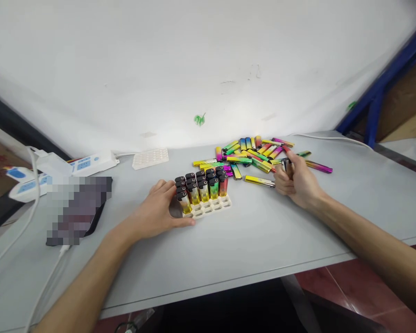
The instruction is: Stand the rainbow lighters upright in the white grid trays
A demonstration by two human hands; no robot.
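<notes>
A white rack with slots [208, 208] stands on the table, its rear rows filled with upright shiny lighters [203, 190] with black tops. Slots along its front edge hold nothing. My left hand [156, 208] grips the rack's left end, thumb along the front and fingers behind. Over at the right, my right hand [296, 180] is closed around a lighter [286, 163], its dark top end showing between the fingers. Beside that hand lies a loose pile of multicoloured metallic lighters [260, 165], and a yellow lighter [259, 181] rests just left of the fingers.
Another white slotted rack [150, 158] lies flat near the wall. To the left are power strips [86, 163], a phone [79, 210] and a white charging cable [48, 282]. A thin cord [333, 137] runs along the back right, near a blue metal frame [377, 97].
</notes>
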